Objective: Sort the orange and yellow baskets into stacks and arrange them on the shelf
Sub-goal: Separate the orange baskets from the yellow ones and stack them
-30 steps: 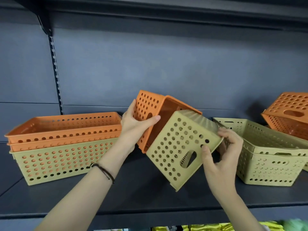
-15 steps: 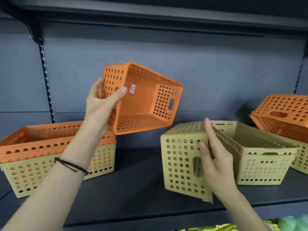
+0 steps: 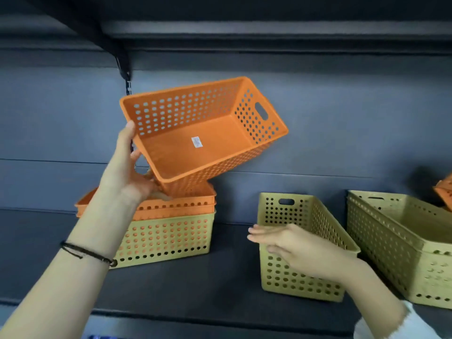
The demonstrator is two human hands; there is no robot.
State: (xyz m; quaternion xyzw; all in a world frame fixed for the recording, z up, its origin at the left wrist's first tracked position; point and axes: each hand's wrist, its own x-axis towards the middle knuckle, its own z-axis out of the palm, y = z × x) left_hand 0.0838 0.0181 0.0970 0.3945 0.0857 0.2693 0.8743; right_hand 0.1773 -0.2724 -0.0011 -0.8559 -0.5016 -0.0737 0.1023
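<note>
My left hand (image 3: 127, 172) grips an orange basket (image 3: 203, 133) by its near end and holds it tilted in the air, its opening toward me, above a stack at the left. That stack (image 3: 166, 216) has orange baskets nested in a yellow basket (image 3: 168, 238). A small yellow basket (image 3: 300, 282) stands upright on the dark shelf (image 3: 208, 285). My right hand (image 3: 293, 245) lies flat against its near left rim, fingers straight, gripping nothing.
A larger yellow basket stack (image 3: 401, 243) stands at the right, with part of an orange basket (image 3: 445, 192) behind it at the frame edge. The upper shelf (image 3: 244, 37) and its bracket (image 3: 122, 62) hang overhead. The grey back panel (image 3: 342, 118) closes the rear.
My left hand has carried the orange basket up and over the left stack. The yellow basket has gone from lying on its side to standing upright, and my right hand has let go of it.
</note>
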